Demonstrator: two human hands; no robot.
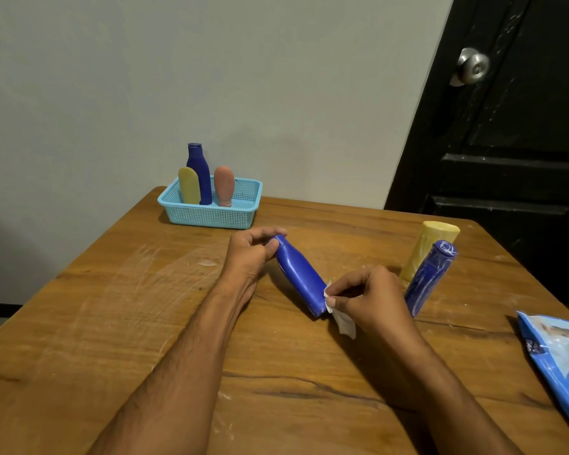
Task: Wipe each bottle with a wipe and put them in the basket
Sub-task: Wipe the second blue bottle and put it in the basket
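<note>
A blue bottle [301, 279] is held tilted just above the bench [112, 307], its cap end up and away toward the basket, its base down and near. The left hand [252, 252] is closed around the cap end, fingers curled over the top and thumb pressed against the neck. The right hand [365, 298] pinches a white wipe [342, 320] between thumb and fingers and presses it against the bottle's base; the loose end of the wipe hangs down below the hand. Whether the base touches the wood cannot be told.

Just right of the right hand stand two more bottles on the bench, both leaning in the wide-angle view: a second blue one [429, 277] in front, and a yellow one [427, 249] right behind it, partly hidden and touching or nearly touching it.

At the far left corner of the bench sits a light blue mesh basket [207, 216]. Three bottles stand upright in it: a tall dark blue bottle [199, 167] at the back, a shorter yellow bottle [189, 187] in front of it to the left, and a pinkish-orange bottle [224, 185] to the right, standing on its cap. The right part of the basket holds nothing.

At the bench's near right edge lies a blue wipes pack [559, 353], cut off by the frame. A grey wall [145, 77] rises behind the bench, with a black door [513, 126] and its metal knob [472, 65] to the right.
</note>
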